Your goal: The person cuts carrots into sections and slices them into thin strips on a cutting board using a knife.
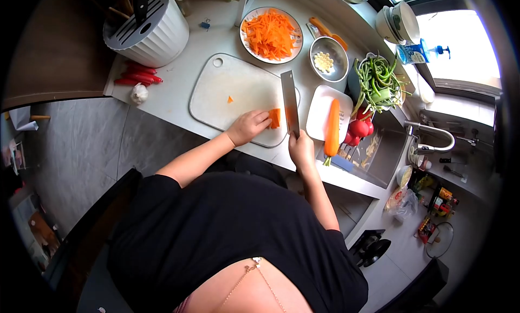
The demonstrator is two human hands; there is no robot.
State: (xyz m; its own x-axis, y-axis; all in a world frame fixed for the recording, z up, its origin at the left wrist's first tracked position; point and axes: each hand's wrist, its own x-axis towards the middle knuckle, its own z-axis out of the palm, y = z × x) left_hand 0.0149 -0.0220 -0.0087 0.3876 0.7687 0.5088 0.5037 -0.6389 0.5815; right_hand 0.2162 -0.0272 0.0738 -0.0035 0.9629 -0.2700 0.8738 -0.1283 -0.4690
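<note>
My right hand (301,149) grips the handle of a cleaver (290,100). Its broad blade points away from me, over the right side of the white cutting board (216,99). Bent fingers of my left hand (250,127) hold a chunk of carrot (275,118) on the board, just left of the blade. A small carrot scrap (230,99) lies farther left on the board. Behind the board stands a plate (244,45) heaped with carrot shreds (272,34). Right of the cleaver, a whole carrot (332,129) rests across a white tray (317,115), its green end over the edge.
A metal bowl (340,56) holds peeled garlic cloves, with an orange-handled peeler (329,32) behind it. Green vegetables (379,83) and red radishes (358,130) sit by the sink (387,161). At left are a white knife holder (157,39), red chilies (138,75) and a garlic bulb (139,94).
</note>
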